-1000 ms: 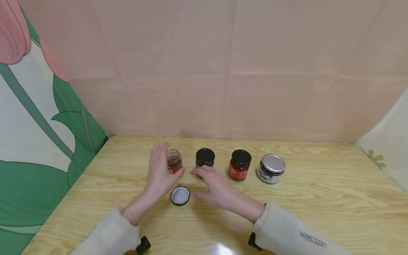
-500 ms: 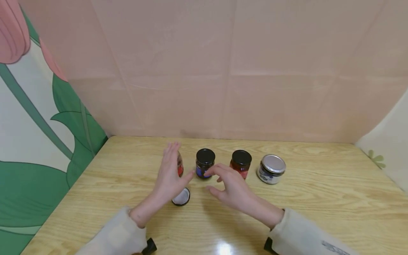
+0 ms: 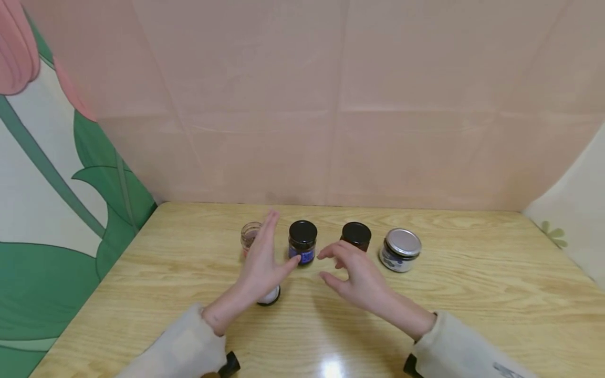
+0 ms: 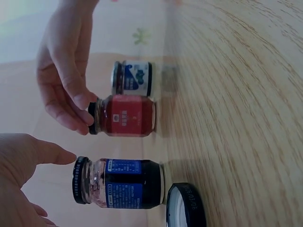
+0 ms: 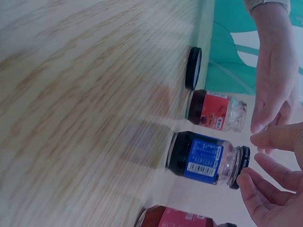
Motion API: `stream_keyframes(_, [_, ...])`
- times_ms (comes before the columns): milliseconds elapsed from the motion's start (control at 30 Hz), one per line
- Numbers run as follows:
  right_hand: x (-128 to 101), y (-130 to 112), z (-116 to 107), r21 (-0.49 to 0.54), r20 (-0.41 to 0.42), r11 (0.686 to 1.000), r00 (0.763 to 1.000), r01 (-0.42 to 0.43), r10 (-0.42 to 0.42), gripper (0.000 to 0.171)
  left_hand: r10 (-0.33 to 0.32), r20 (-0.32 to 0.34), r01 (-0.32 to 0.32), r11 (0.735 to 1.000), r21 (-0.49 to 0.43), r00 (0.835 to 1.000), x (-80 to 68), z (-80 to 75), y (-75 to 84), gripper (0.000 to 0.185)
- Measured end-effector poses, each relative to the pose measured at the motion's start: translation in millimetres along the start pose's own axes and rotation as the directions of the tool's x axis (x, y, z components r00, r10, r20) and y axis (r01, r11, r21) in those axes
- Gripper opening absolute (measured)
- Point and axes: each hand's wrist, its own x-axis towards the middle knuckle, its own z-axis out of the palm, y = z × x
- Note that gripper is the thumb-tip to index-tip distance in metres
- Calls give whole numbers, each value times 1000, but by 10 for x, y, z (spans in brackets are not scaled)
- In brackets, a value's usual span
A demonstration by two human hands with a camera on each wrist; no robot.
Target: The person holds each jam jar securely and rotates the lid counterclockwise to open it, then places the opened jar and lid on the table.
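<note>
A jar with a blue label and black lid [image 3: 302, 241] stands upright between my two hands. My left hand [image 3: 263, 262], fingers extended and thumb apart, is raised just left of it. My right hand [image 3: 356, 273], fingers loosely bent, is to its right and holds nothing. Behind the left hand stands a lidless glass jar with a red label [image 5: 218, 111], partly covered in the head view. Its loose black lid [image 4: 186, 205] lies inside-up on the table, half hidden under the left wrist in the head view. My right hand partly hides a red-label jar [image 4: 128, 116] with a black lid.
A wider jar with a silver lid [image 3: 400, 249] stands at the right end of the row. All sit on a wood-grain table [image 3: 472, 283] that meets a pink cloth backdrop [image 3: 302, 105]. A leaf-patterned cloth [image 3: 52, 220] hangs at the left.
My left hand has left the lidless jar and moved right toward the blue-label jar. My right hand has shifted right, uncovering the blue-label jar and covering part of the red-label jar.
</note>
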Motion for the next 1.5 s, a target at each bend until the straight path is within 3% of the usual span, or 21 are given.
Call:
stream_keyframes(367, [-63, 88, -49, 13, -7, 1000, 1000, -4, 4, 26, -34, 65, 37, 999, -40, 997, 63, 143, -11, 90])
stream_keyframes(500, [-67, 102, -61, 12, -16, 1000, 1000, 3, -3, 26, -72, 82, 77, 995, -67, 994, 107, 197, -37, 87])
stream_keyframes(800, [-84, 140, -66, 8, -21, 1000, 1000, 14, -14, 26, -147, 113, 168, 965, -202, 983, 192, 314, -166, 76])
stream_keyframes(1133, [-94, 163, -58, 24, -14, 1000, 1000, 0, 1, 25, -240, 132, 260, 951, -166, 962, 232, 429, -245, 72])
stream_keyframes(1500, [-129, 199, -52, 43, -16, 999, 1000, -11, 12, 21, -234, 131, 251, 959, -133, 963, 258, 503, -297, 72])
